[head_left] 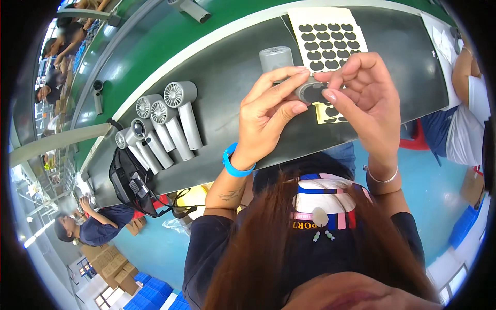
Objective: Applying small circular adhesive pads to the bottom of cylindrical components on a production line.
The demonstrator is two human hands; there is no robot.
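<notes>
In front of me, my left hand [268, 111] is closed around the end of a grey handheld fan. The fan's round head [275, 58] shows behind my fingers, and most of the handle is hidden. A black oval sticker [312, 93] covers the end face turned toward me. Thumb and fingers of my right hand [369, 98] pinch together at the sticker's right edge. Just beyond my hands lies a cream sheet [305, 15] with rows of black oval stickers. Below my right fingers, a smaller yellow-backed piece [324, 118] carries more of these stickers.
Several grey handheld fans [178, 124] lie in a group on the dark table at the left. A black bag [124, 175] rests at the table's near-left edge. More fans [194, 10] are on the green conveyor belt [150, 46] beyond. Other people sit at both sides.
</notes>
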